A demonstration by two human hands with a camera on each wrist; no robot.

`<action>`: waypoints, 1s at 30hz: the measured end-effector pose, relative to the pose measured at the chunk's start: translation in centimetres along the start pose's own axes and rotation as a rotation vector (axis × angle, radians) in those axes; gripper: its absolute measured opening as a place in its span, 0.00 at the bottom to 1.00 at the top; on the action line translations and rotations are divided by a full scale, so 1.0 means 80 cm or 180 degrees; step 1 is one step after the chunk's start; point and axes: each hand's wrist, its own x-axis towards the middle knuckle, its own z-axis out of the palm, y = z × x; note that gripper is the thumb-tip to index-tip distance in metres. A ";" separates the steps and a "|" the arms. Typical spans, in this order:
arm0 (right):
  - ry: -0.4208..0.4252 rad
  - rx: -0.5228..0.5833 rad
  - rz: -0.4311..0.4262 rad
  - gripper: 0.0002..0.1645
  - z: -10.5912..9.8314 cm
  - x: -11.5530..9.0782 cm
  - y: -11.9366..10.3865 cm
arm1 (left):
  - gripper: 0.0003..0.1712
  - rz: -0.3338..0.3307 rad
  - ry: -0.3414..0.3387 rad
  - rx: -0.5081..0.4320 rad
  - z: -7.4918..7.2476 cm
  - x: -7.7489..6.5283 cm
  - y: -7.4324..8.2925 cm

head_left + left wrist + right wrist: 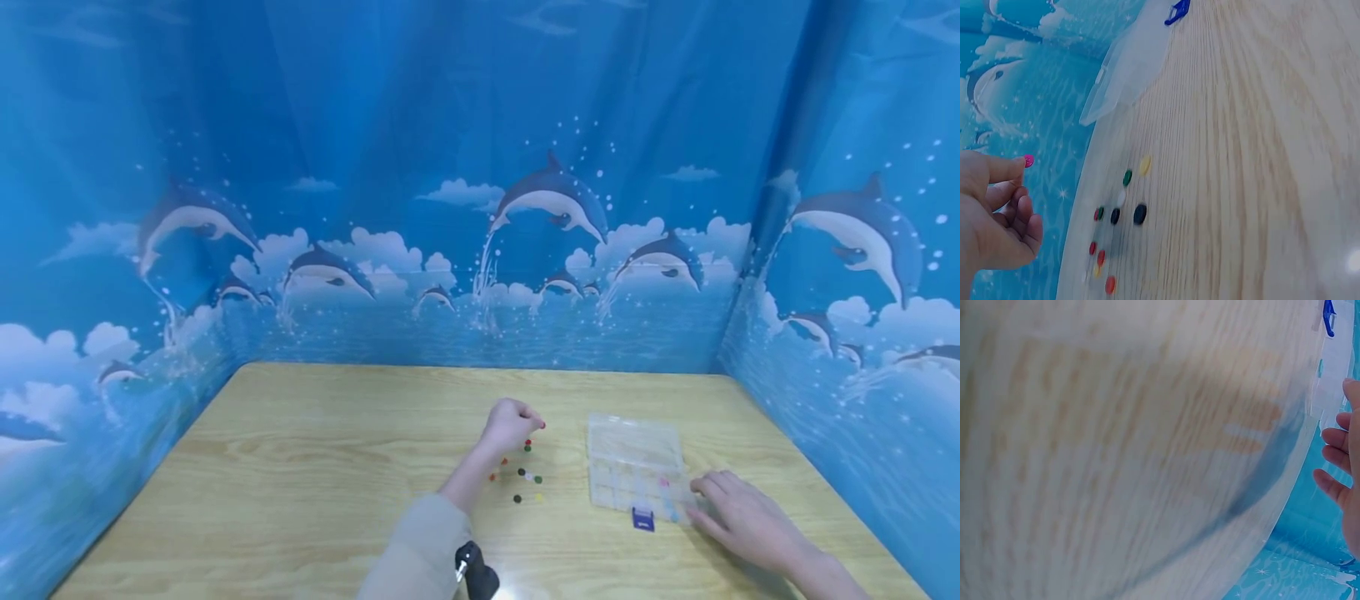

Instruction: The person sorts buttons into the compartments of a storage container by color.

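Between thumb and forefinger, my left hand (508,425) pinches a small pink button (1029,160), held up above the table. Beneath and near that hand lie several loose buttons, among them a black button (1140,214), a yellow button (1145,165) and a green button (1127,177). To their right a clear plastic compartment box (636,442) lies with its lid laid back. Inside it are a pink piece (664,482) and a light blue piece (672,515). My right hand (742,517), fingers loosely bent, is at the box's right edge.
A blue clasp (642,519) sits at the front edge of the box. The wooden table (315,467) ends at a blue dolphin-print curtain (412,167) behind and at both sides.
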 end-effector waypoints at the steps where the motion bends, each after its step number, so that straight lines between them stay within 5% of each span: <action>1: -0.0003 0.0007 0.0005 0.18 0.000 0.000 0.000 | 0.06 0.0036 -0.0048 -0.0026 0.003 -0.001 0.002; 15: 0.0023 0.0062 0.0020 0.19 0.004 -0.003 -0.001 | 0.05 0.0217 -0.0399 -0.0036 0.060 -0.006 0.031; 30: 0.0066 0.0091 0.0020 0.19 0.004 -0.003 0.001 | 0.03 0.0163 -0.0362 -0.0116 0.107 -0.018 0.046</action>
